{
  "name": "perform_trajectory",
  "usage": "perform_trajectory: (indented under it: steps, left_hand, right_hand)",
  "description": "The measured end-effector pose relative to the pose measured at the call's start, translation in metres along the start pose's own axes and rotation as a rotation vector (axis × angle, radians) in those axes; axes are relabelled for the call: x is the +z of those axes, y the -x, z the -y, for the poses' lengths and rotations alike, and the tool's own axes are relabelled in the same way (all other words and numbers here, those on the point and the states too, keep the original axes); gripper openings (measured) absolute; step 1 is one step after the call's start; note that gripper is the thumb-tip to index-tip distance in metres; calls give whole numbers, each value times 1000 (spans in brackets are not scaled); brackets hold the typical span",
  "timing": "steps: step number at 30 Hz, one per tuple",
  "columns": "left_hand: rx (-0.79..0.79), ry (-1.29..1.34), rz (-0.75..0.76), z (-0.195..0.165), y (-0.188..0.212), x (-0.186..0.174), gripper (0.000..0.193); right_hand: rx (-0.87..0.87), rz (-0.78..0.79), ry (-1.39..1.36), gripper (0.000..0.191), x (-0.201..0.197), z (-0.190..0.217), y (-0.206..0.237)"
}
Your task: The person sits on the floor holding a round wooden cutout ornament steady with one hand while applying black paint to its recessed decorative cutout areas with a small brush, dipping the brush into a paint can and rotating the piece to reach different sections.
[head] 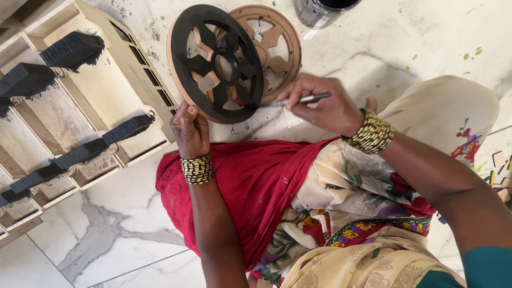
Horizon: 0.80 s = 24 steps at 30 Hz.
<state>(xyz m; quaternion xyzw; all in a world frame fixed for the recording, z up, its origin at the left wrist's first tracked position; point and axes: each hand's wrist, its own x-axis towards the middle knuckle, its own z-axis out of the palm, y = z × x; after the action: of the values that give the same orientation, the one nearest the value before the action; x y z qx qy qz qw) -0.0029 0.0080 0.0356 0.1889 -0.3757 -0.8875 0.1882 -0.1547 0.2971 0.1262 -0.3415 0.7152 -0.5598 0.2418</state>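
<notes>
L hand (189,129) grips black-painted wheel (216,63) by its lower rim, tilted above marble floor (106,224). R hand (320,106) pinches brush (298,100), tip touching wheel's edge. Unpainted wheel (274,42) lies behind.

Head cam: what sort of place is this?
Probably a small craft workshop, worked on the floor. The left hand holds a black-painted wooden wheel, the right hand a brush; a paint can and half-painted wooden frames sit on the marble floor.
</notes>
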Motion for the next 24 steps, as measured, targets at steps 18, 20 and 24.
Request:
perform_trajectory:
  steps: [18,20,24]
  left_hand:
    - [-1,49,26,2,-1,0,41]
    - [-2,57,25,4,-2,-2,41]
    - [-13,42,-5,5,-2,-5,40]
  right_hand:
    - [-98,-173,-123,16,-5,-8,-10]
    - [-92,-218,-126,17,-4,-12,-11]
    - [-91,-293,-84,18,7,-26,-16]
